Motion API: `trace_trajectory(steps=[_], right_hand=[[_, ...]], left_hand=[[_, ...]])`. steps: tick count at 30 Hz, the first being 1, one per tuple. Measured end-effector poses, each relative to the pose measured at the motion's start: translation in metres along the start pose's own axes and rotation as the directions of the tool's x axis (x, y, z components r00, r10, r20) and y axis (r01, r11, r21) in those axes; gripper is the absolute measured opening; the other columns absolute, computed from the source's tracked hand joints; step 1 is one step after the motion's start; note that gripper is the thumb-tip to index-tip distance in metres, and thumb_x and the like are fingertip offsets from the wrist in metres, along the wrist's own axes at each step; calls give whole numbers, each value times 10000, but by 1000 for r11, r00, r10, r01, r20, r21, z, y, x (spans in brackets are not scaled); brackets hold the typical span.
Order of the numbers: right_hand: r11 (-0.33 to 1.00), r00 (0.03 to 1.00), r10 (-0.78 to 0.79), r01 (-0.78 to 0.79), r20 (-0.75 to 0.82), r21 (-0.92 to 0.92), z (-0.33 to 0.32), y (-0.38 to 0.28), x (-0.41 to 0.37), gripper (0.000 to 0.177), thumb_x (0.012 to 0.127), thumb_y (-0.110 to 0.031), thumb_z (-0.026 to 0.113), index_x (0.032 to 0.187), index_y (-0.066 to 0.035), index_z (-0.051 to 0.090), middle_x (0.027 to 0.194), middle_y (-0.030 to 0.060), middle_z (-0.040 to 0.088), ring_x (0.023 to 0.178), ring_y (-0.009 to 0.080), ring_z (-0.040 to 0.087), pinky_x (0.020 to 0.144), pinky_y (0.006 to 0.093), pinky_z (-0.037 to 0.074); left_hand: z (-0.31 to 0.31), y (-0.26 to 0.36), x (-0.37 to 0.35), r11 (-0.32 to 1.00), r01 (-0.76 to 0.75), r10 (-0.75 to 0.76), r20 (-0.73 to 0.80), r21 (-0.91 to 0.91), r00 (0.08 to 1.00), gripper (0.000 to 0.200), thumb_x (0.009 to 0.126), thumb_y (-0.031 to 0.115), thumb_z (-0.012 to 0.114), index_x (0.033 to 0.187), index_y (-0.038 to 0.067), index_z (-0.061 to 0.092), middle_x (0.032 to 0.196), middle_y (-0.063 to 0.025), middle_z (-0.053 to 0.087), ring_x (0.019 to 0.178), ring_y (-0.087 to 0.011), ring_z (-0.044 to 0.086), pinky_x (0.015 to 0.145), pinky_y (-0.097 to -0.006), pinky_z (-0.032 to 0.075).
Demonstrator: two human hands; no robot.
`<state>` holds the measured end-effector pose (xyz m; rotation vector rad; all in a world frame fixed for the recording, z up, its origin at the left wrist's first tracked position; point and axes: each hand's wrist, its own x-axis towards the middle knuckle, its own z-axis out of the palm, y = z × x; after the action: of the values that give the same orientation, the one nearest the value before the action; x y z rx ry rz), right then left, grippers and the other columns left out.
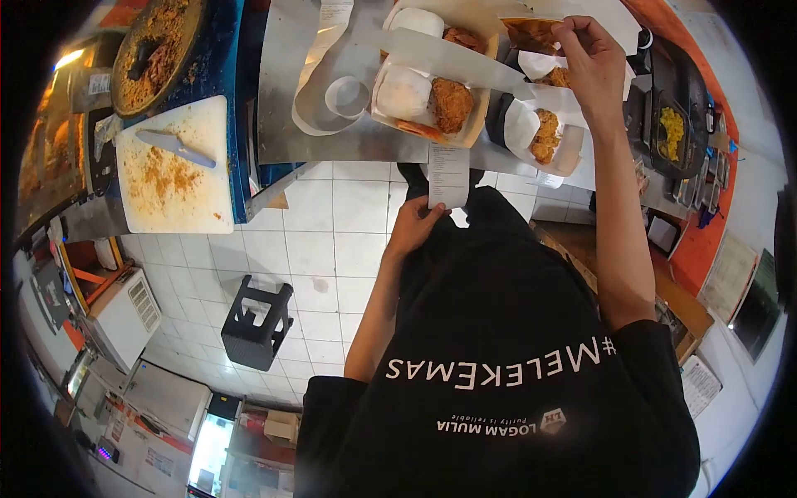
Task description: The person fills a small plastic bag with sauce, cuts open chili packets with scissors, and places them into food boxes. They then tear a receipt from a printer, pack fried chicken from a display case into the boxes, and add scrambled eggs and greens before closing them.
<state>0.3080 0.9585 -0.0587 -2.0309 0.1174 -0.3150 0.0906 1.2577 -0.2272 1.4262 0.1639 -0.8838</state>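
Note:
My left hand [415, 224] pinches the lower end of a printed receipt [448, 170] at the table's edge. Up at the right, my right hand [591, 62] has its fingers closed on the corner of a reddish-brown packet [530, 35] above the food boxes. Below that packet, a paper box [568, 158] holds fried chicken [545, 137] and a white wrap. Left of it, an open box [386, 104] carries white wrapped rice [404, 91], a fried chicken piece [452, 105] and a red packet. Another filled box lies behind.
A curled paper strip [320, 79] lies on the steel table [278, 124]. Farther left are a white cutting board [133, 178] with a knife [174, 148] and a large pan [154, 54]. A black stool [256, 322] stands on the tiled floor. Yellow food sits in a tray at right.

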Motion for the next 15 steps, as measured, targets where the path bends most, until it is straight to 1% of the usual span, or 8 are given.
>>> trace_trajectory(steps=[1,4,7,10,13,15], right_hand=[[1000,1000,-9,10,-16,7,1,1,0,160,991,-154,704,1051,-6,701,933,5,707,844,53,631,740,221,517],[998,1000,-1,0,-17,-63,2,0,1,163,993,-152,699,1045,3,695,962,17,714,839,58,645,739,218,526],[996,994,-83,81,-69,-22,15,-11,-1,204,996,-151,691,1125,8,698,951,23,720,824,65,658,743,220,528],[984,995,-94,88,-30,-152,17,-24,-3,238,997,-153,687,1182,-5,715,946,35,733,844,71,671,751,221,527],[980,999,-34,39,27,-197,13,-15,0,247,998,-169,693,1193,-24,735,958,45,746,860,80,681,757,229,528],[979,999,-46,50,24,-198,13,-15,1,236,1000,-185,698,1159,-17,745,983,52,752,871,83,685,758,235,529]], left_hand=[[0,-1,0,1000,1,-1,1,-5,1000,327,1030,236,654,1166,-55,712,1022,-130,778,974,-171,720,893,-318,538],[1,-6,2,1000,5,-5,-8,3,1000,317,1033,223,647,1169,-56,711,1034,-128,778,975,-170,719,896,-316,538],[0,-12,4,1000,9,-8,-8,17,1000,317,1033,216,644,1179,-57,709,1043,-127,777,977,-170,717,898,-312,536],[1,-11,4,1000,9,-9,-4,-9,1000,327,1029,223,650,1189,-57,707,1046,-126,776,975,-171,714,896,-309,533],[2,-7,2,1000,5,-5,-20,-13,1000,337,1026,233,657,1193,-55,706,1039,-125,775,963,-167,711,886,-305,532],[2,-9,3,1000,-2,2,-23,-1,1000,340,1025,237,659,1195,-54,706,1035,-125,775,958,-164,710,881,-303,532]])
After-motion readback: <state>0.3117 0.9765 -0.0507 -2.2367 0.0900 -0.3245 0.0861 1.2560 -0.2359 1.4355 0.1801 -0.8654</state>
